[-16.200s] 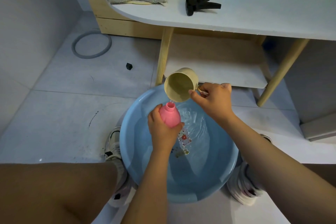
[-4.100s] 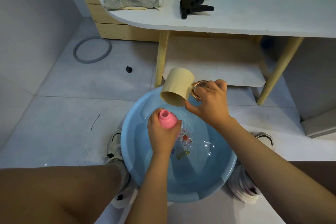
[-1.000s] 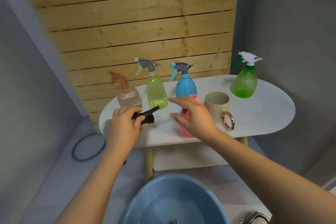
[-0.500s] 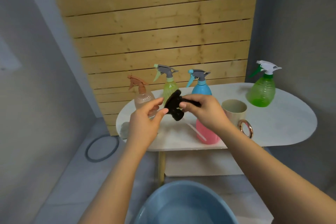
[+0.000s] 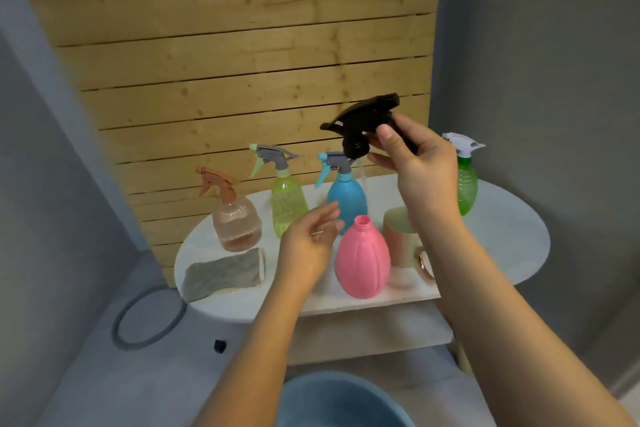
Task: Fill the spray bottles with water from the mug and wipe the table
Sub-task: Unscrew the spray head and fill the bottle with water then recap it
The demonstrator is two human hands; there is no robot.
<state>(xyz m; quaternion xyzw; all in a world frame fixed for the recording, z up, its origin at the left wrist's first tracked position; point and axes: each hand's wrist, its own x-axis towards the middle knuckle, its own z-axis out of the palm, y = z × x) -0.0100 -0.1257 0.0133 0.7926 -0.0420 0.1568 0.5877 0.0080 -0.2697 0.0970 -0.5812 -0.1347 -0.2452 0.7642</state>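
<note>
You see a smooth pink plastic bottle, a fuzzy grey cloth left of it, and rough pine slats behind.

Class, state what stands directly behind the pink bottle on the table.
Behind the pink bottle stands the blue spray bottle; its base is covered, and the left hand hides part of it.

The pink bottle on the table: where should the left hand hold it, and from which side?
Grip the pink bottle around its wide lower body, coming from its left, where the open left hand already is. Leave the open neck clear for the black sprayer head, probably fitted next.
</note>
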